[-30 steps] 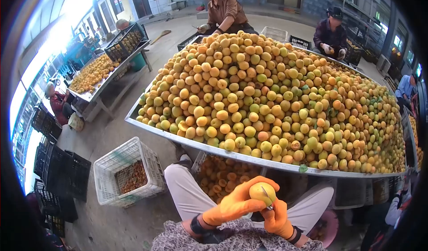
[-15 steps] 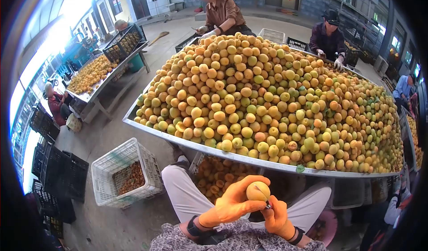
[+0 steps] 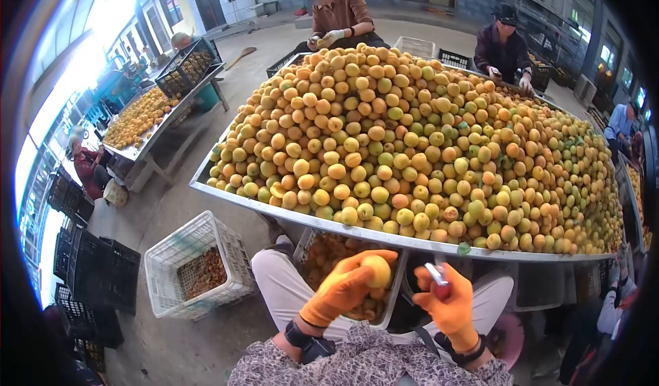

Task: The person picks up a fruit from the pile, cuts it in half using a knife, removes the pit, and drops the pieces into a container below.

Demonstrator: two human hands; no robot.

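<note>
In an orange glove, my left hand [image 3: 347,286] is closed around a yellow-orange fruit [image 3: 377,271], held above a crate of fruit [image 3: 322,254] between my knees. My right hand [image 3: 449,303], also gloved in orange, grips a small tool [image 3: 438,282] with a shiny metal part and a red part. The two hands are apart. In front of them, a metal-edged table [image 3: 384,238] bears a large heap of yellow, orange and greenish fruits [image 3: 412,146].
A white crate [image 3: 237,262] holding small brown pieces stands on the floor to the left. Black crates [image 3: 103,269] are stacked farther left. Two people [image 3: 343,15] [image 3: 504,50] sit behind the heap. Another fruit table [image 3: 141,122] stands at the back left.
My hands have moved apart. My right hand, with the tool, has gone up and right, away from the fruit; my left hand has moved left with the fruit.
</note>
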